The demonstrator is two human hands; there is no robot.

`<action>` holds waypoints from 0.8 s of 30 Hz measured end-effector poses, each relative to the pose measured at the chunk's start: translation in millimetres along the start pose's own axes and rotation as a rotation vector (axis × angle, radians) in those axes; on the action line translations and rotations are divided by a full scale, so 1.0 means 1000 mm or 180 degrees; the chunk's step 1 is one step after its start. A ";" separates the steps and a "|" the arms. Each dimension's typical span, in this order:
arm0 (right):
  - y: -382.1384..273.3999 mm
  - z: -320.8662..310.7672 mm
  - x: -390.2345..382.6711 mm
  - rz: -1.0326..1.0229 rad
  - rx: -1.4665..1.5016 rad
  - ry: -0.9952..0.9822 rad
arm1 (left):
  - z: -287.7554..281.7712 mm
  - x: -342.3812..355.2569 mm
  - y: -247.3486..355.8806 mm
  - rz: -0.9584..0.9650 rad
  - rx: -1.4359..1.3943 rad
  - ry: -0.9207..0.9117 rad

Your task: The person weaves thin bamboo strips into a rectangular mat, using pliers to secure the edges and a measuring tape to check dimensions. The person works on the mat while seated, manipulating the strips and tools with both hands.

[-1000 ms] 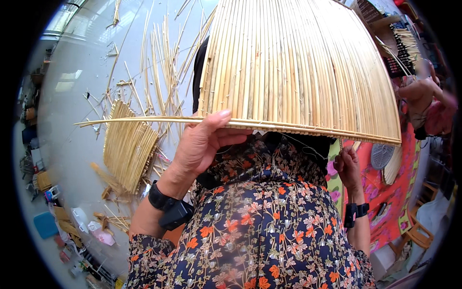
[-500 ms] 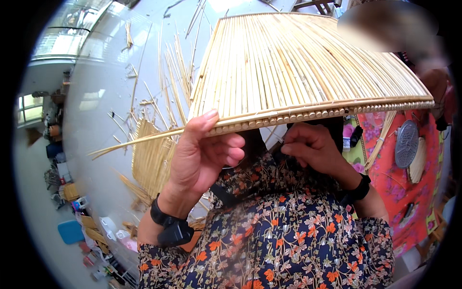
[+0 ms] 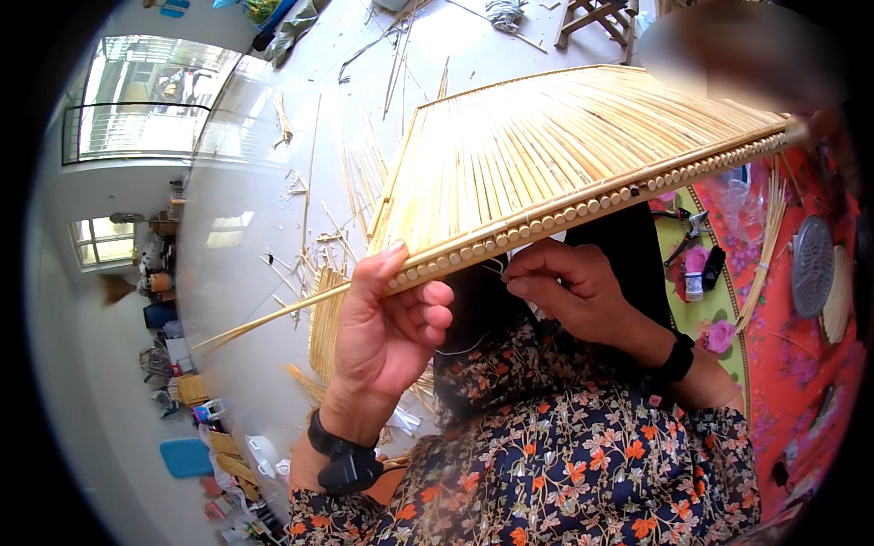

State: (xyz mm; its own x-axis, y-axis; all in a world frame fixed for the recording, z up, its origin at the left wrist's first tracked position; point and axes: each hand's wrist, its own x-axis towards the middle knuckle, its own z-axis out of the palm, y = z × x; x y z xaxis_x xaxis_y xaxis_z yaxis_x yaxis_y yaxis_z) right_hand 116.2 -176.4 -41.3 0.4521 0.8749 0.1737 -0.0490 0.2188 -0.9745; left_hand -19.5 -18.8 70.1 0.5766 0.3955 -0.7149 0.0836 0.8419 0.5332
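Observation:
A fan-shaped panel of pale reed stalks [image 3: 537,164] is held up before me, its near edge a row of cut round ends with thin strips along it. My left hand [image 3: 387,318] grips the near-left corner, thumb on top and fingers curled beneath. Thin stalks [image 3: 264,323] run out leftward past that hand. Under the same edge, my right hand [image 3: 578,287] is closed in a pinch on a thin white thread [image 3: 494,265]. Where the thread meets the panel is hard to make out.
On the red floral cloth [image 3: 792,382] at right lie a tied reed bundle [image 3: 765,250], a grey perforated disc [image 3: 812,266] and pruning shears [image 3: 687,235]. Loose stalks litter the floor at left, beside another reed piece [image 3: 326,318]. A wooden stool [image 3: 596,27] stands far off.
The panel has tilted, its near edge now rising more steeply to the right. The whole view has shifted, showing more of the cloth. Both hands keep their holds.

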 end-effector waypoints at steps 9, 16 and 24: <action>0.004 0.004 0.006 0.0018 0.0656 0.0163 | 0.003 0.006 -0.003 -0.0066 -0.0189 -0.0129; 0.005 0.004 0.006 0.0182 0.0943 0.0192 | 0.008 0.003 -0.004 -0.0029 -0.0187 -0.0059; 0.002 -0.001 0.016 0.0155 0.1009 -0.0036 | 0.003 0.009 0.012 0.0020 -0.0343 -0.0434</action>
State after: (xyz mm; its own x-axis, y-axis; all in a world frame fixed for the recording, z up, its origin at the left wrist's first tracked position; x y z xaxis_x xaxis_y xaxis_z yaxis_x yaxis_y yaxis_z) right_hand 124.1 -162.4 -40.8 0.4324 0.8921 0.1312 -0.3463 0.2987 -0.8893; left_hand -10.7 -6.6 71.4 0.6822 0.3536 -0.6400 -0.0037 0.8770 0.4805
